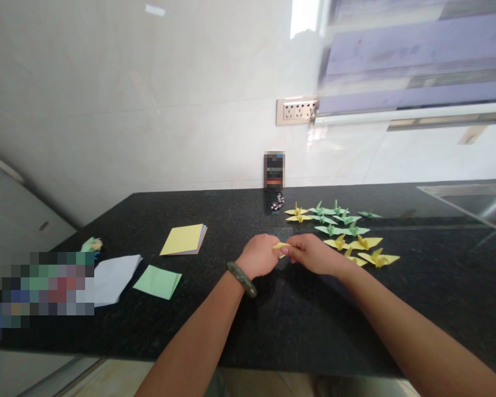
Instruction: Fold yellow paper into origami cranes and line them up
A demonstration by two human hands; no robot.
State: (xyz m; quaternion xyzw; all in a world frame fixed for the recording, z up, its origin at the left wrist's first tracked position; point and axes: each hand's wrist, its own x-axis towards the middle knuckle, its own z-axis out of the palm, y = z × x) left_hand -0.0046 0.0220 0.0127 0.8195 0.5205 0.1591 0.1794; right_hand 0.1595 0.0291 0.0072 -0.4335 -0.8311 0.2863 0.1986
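Between my two hands is a small folded piece of yellow paper (281, 246), mostly covered by fingers. My left hand (261, 255), with a dark green bangle (242, 280) on its wrist, pinches the paper's left side. On the right side, the thumb and fingers of my right hand (312, 253) are closed on it. Just right of my hands stand several yellow paper cranes (378, 258). Behind these sit several green paper cranes (342, 229), and one more yellow crane (298, 213) is at their left end.
A stack of coloured square paper (182, 240) lies on the black countertop (215, 209), near a creased green sheet (157, 282) and white paper (114, 279). A phone-like object (274, 171) leans on the wall beside a beaded strap (277, 202). A sink (475, 201) is at far right.
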